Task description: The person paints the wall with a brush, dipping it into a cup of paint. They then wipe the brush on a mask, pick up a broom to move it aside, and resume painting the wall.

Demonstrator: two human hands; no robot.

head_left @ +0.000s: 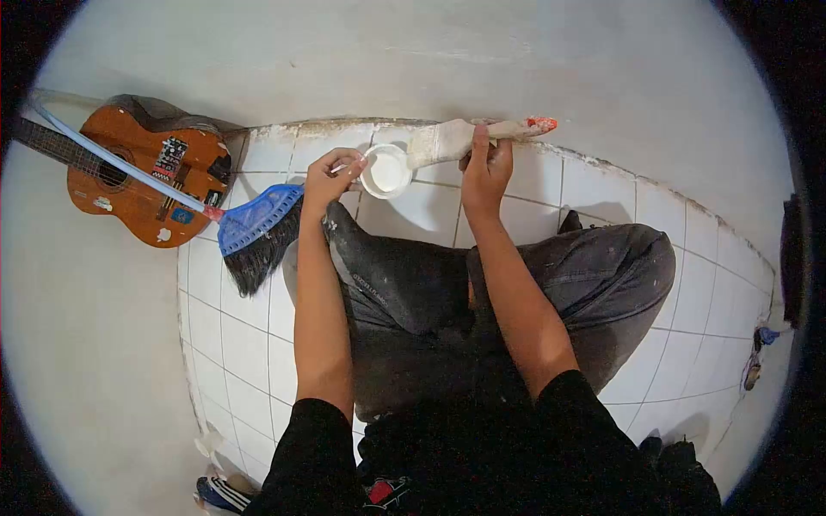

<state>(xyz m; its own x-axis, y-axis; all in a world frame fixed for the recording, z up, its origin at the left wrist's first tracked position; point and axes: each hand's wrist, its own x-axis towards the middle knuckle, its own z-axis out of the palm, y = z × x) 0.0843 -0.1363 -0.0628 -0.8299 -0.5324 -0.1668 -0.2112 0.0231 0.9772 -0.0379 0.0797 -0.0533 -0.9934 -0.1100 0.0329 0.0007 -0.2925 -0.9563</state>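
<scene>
My left hand (334,175) grips the left rim of a small round white cup (386,171) with white contents. Just right of it, my right hand (487,172) is closed around the handle of a wide paintbrush (440,144), which is coated in whitish paint and has a red-orange handle end. The brush lies sideways, its bristles pointing left at the cup's right rim; whether they touch it I cannot tell. Both hands are above the tiled floor, close to the foot of the wall.
An orange-brown guitar (146,176) with stickers leans at the upper left. A blue broom (261,219) with black bristles crosses it, beside my left forearm. The grey wall (413,60) rises ahead. My crossed legs (594,275) rest on white tiles (245,344). Dark items (675,460) lie lower right.
</scene>
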